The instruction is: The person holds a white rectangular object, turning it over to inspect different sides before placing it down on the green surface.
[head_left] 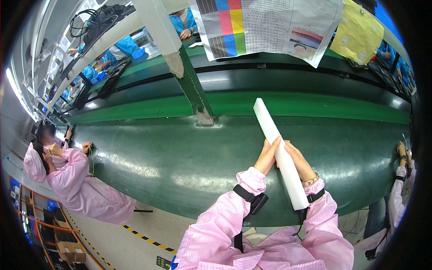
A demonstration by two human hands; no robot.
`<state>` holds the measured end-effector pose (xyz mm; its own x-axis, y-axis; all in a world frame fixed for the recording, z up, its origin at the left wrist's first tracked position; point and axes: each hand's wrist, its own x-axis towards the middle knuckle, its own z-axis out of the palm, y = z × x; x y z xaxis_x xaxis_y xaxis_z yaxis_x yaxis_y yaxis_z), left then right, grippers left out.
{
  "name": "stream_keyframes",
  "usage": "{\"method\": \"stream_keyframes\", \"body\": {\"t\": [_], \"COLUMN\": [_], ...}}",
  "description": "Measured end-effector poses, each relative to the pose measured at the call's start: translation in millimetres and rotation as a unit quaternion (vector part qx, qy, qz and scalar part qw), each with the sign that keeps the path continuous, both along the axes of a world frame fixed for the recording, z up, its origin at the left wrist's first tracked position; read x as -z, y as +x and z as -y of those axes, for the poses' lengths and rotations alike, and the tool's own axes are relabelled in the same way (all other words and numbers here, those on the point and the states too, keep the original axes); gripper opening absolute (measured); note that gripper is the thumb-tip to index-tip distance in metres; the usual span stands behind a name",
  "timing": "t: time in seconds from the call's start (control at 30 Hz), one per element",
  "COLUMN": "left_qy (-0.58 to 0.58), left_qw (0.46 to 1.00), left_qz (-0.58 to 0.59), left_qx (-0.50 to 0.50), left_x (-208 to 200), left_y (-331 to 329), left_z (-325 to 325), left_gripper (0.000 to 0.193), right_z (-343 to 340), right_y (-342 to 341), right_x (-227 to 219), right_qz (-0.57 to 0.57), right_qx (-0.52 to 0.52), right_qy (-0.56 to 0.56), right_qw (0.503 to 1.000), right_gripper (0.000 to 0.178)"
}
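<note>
- The white box (284, 165) is held out over the green table (180, 153), between the person's two hands; whether any of it rests on the table, I cannot tell.
- Its long axis slants: the far end lies ahead of the fingers and to the left, while the near end comes back to the right, beside the right forearm.
- The left hand (267, 155) touches the left long side and the right hand (299, 160) the right one, so neither is clearly nearer; both grip around the middle.
- The fingers of each hand lie close together, only slightly bent, with the box pressed between the hands; what they do behind it is hidden.
- A dark cable (300, 225) hangs just below the near end; whether it joins the box is unclear.
- Off to the left, a co-worker in pink (74, 180) stands at the same table.
</note>
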<state>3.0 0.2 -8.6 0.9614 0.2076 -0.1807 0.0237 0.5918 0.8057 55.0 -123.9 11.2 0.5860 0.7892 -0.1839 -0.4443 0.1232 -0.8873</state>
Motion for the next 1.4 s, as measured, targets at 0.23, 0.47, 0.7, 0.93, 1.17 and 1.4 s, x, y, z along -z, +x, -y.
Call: {"method": "stream_keyframes", "body": {"t": [0.23,0.47,0.7,0.93,1.17,1.4], "left_qy": [-0.004,-0.008,-0.017,-0.026,-0.011,-0.003], "left_qw": [1.0,1.0,1.0,0.999,1.0,1.0], "left_qz": [0.01,0.016,0.015,0.017,0.01,0.006], "left_qx": [-0.003,-0.004,0.001,0.01,-0.007,0.0], "left_x": [-7.1,-6.6,-6.0,-5.1,-6.4,-5.7], "left_y": [-1.3,-0.2,-1.0,-0.7,-0.6,-0.7], "left_z": [1.2,1.1,0.4,-0.8,0.9,0.4], "left_gripper": [0.044,0.044,0.045,0.048,0.043,0.044], "right_z": [-0.1,-1.0,-0.2,-0.3,-0.8,-0.8], "right_y": [-0.7,-1.3,-2.2,-1.4,-1.6,-1.8], "right_x": [-2.9,-5.3,-6.4,-3.8,-5.7,-5.6], "right_qz": [0.007,0.006,0.009,0.013,0.013,0.008], "right_qx": [0.004,0.004,0.005,0.009,0.005,0.008], "right_qy": [-0.006,-0.01,-0.011,-0.012,-0.012,-0.013], "right_qw": [1.0,1.0,1.0,1.0,1.0,1.0], "right_gripper": [0.038,0.038,0.037,0.036,0.037,0.038]}}
